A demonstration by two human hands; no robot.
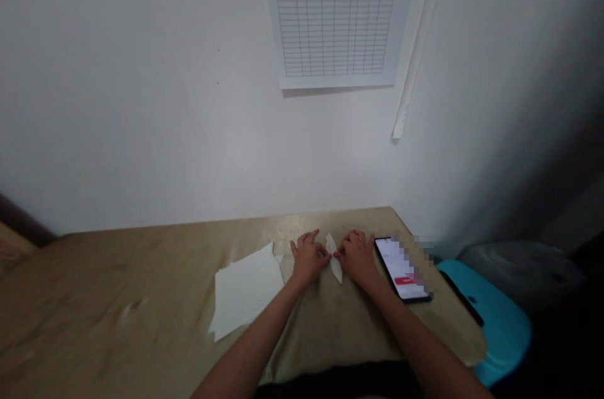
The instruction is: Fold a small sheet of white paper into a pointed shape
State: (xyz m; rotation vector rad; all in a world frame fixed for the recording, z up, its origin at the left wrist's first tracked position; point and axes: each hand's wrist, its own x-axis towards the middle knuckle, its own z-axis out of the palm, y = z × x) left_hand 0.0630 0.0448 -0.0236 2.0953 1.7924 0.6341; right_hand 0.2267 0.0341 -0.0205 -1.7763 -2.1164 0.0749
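Observation:
Between my two hands lies a small folded piece of white paper (335, 264), narrow and pointed at both ends. My left hand (309, 255) pinches its left edge between thumb and forefinger, the other fingers spread over the table. From the other side, my right hand (356, 254) grips the right edge with its thumb and finger, the remaining fingers bent. A stack of lined paper sheets (248, 289) lies left of my left hand. Just right of my right hand is a smartphone (396, 273) with its screen lit, part of it blurred out.
The brown-covered table (141, 298) stands against a white wall (141, 103). A printed table sheet (337, 28) hangs on the wall. At the table's right edge is a turquoise plastic stool or chair (500, 323), with a greyish translucent bag-like thing (514, 267) behind it.

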